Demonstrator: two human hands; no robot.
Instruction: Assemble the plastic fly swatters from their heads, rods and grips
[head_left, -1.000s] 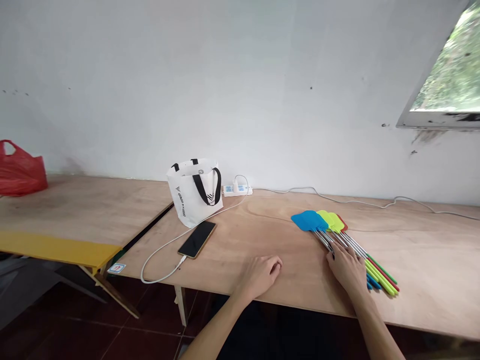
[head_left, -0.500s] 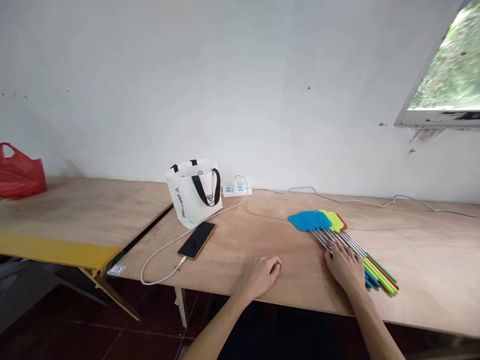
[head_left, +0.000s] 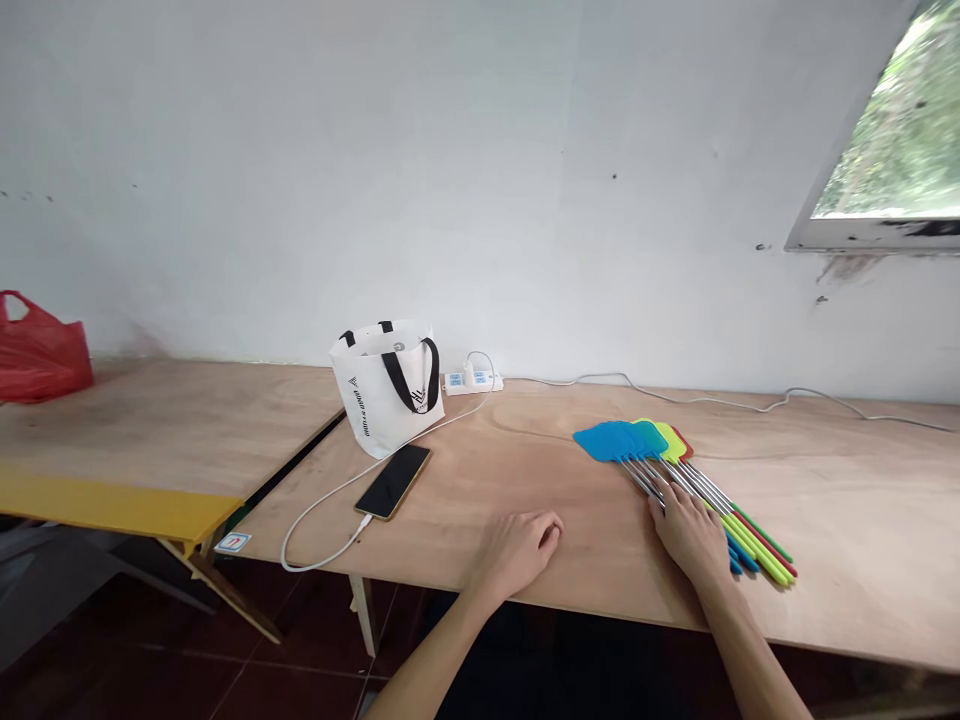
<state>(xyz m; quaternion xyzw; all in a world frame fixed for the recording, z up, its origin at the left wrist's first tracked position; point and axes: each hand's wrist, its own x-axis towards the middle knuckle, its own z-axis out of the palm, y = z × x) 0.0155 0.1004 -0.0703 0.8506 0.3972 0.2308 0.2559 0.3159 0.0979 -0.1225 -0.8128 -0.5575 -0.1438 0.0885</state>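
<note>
A fanned pile of fly swatters lies on the wooden table, with blue heads [head_left: 611, 440], a yellow-green head [head_left: 673, 441] and a red one partly covered behind it. Their thin metal shafts [head_left: 705, 483] run down to blue, yellow-green, red and green handles [head_left: 772, 560]. Across the shafts rests my right hand [head_left: 690, 530], palm down, its fingers stretched over them and a little apart. My left hand [head_left: 517, 552] lies on its side near the table's front edge, fingers loosely curled in, with nothing seen in it.
A white tote bag [head_left: 386, 400] with black handles stands left of centre. In front lies a phone [head_left: 394, 482] on a white charging cable [head_left: 300, 520]. A power strip [head_left: 472, 382] sits by the wall. On the left table [head_left: 150, 420] is a red plastic bag [head_left: 45, 350].
</note>
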